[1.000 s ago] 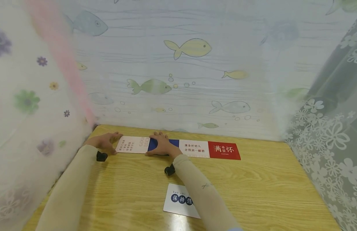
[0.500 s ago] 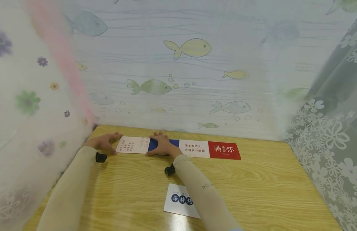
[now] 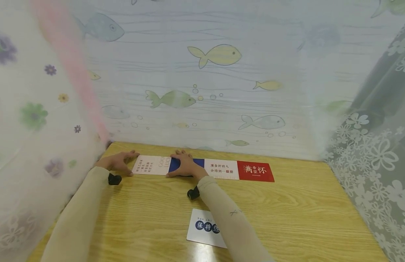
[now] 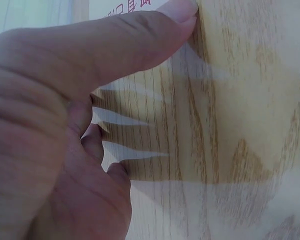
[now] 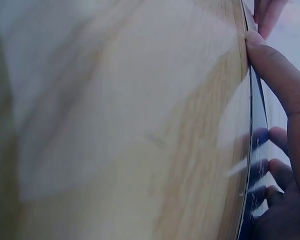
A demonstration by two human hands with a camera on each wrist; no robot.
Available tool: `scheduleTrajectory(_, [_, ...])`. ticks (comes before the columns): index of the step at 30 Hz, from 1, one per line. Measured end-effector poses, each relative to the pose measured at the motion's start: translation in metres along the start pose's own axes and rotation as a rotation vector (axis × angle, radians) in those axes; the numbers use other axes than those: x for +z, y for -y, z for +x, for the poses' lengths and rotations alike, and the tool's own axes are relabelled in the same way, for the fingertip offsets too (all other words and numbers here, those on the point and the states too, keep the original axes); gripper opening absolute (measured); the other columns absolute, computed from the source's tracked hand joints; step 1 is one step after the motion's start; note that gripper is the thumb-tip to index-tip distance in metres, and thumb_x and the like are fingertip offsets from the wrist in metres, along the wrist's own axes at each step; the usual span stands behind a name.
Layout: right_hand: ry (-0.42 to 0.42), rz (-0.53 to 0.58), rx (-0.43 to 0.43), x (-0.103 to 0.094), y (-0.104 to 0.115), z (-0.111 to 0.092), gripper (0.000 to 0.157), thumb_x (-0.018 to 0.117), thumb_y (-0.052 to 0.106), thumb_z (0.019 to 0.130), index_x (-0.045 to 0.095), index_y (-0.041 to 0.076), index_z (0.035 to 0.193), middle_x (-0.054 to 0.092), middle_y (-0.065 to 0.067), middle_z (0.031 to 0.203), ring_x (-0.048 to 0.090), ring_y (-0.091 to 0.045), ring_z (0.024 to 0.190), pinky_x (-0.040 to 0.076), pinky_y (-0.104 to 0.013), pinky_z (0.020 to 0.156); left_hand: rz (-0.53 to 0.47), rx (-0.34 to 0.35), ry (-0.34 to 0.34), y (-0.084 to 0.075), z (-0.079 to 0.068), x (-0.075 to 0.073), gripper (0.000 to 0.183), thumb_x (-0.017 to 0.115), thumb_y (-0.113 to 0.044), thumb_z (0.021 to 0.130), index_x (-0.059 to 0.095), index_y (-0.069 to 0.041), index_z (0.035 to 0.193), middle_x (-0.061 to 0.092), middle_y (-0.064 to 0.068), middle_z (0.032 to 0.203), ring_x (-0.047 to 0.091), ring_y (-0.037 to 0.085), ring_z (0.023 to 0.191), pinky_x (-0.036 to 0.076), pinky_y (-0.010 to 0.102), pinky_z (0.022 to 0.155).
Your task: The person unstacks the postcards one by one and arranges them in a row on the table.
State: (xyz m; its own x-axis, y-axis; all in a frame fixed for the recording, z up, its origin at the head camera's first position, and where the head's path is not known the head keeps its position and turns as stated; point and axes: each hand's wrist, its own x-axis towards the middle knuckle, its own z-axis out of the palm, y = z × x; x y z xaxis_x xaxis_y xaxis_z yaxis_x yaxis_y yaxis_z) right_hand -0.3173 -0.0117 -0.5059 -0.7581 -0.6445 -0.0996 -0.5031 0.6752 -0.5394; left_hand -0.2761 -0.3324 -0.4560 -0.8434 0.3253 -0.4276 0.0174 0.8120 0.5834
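In the head view, a pale pink card (image 3: pixel 156 169), a blue card (image 3: pixel 199 162), a second pink card (image 3: pixel 233 166) and a red card (image 3: pixel 257 171) lie in a row, edge to edge. My left hand (image 3: pixel 115 161) is at the row's left end, thumb and index fingertip at the two corners of the first pink card. My right hand (image 3: pixel 187 166) spans the blue card and covers much of it, thumb at the near edge, fingers at the far edge. The left wrist view has the left thumb (image 4: pixel 140 45) over the pink card's corner. The right wrist view catches the right thumb (image 5: pixel 277 70) along the edge.
A white card (image 3: pixel 202 235) with dark blue circles lies nearer me, partly covered by my right forearm. The wood-grain table (image 3: pixel 304 214) meets a fish-print curtain (image 3: pixel 215 109) at the back. Flowered sheeting (image 3: pixel 35 116) hangs at left, lacy curtain (image 3: pixel 379 163) at right.
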Motion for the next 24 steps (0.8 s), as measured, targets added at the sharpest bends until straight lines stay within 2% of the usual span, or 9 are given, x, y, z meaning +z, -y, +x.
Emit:
scheduleTrajectory(8, [-0.015,0.024,0.005,-0.002,-0.001,-0.002,0.093,0.081,0.053,0.081,0.038,0.023,0.159,0.017,-0.006,0.171,0.002,-0.029,0.159,0.003,-0.052,0.129,-0.007,0.033,0.004,-0.008,-0.002,0.000,0.102,0.083,-0.010,0.084,0.016,0.004,0.160,-0.005,0.030,0.166,0.007,0.053,0.151,0.028,0.064,0.119])
scheduleTrajectory(13, [-0.015,-0.015,0.003,-0.003,0.001,0.001,0.093,0.080,0.054,0.082,0.038,0.023,0.158,0.018,-0.007,0.170,0.004,-0.029,0.159,0.006,-0.052,0.129,0.030,0.047,-0.037,-0.012,-0.004,0.002,0.103,0.085,-0.009,0.080,0.019,0.010,0.157,0.005,0.034,0.164,0.009,0.055,0.149,0.021,0.065,0.120])
scheduleTrajectory(16, [-0.010,-0.044,0.002,-0.003,0.003,0.001,0.093,0.079,0.056,0.082,0.038,0.022,0.158,0.019,-0.008,0.170,0.006,-0.030,0.159,0.008,-0.053,0.128,0.090,0.078,-0.104,-0.016,-0.006,0.006,0.106,0.088,-0.017,0.077,0.022,0.010,0.156,0.013,0.036,0.162,0.012,0.057,0.148,0.019,0.069,0.119])
scheduleTrajectory(18, [-0.010,-0.062,0.004,-0.004,0.005,0.000,0.094,0.079,0.057,0.081,0.039,0.021,0.158,0.020,-0.009,0.170,0.008,-0.031,0.158,0.009,-0.054,0.128,0.131,0.118,-0.168,-0.018,-0.008,0.011,0.106,0.089,-0.023,0.078,0.025,0.010,0.156,0.019,0.038,0.160,0.017,0.059,0.146,0.022,0.071,0.117])
scheduleTrajectory(20, [-0.008,-0.077,0.005,-0.006,0.007,-0.001,0.094,0.079,0.058,0.081,0.040,0.019,0.158,0.021,-0.010,0.169,0.010,-0.031,0.158,0.010,-0.055,0.128,0.159,0.164,-0.234,-0.021,-0.010,0.017,0.102,0.086,-0.029,0.081,0.027,0.008,0.156,0.023,0.037,0.159,0.022,0.059,0.144,0.026,0.073,0.114])
scheduleTrajectory(24, [-0.030,-0.056,-0.012,-0.013,0.014,-0.004,0.091,0.073,0.059,0.086,0.038,0.017,0.158,0.024,-0.010,0.169,0.015,-0.030,0.157,0.013,-0.055,0.128,0.154,0.241,-0.313,-0.037,-0.018,0.029,0.086,0.077,-0.026,0.092,0.030,0.004,0.157,0.027,0.034,0.159,0.027,0.058,0.143,0.032,0.073,0.110])
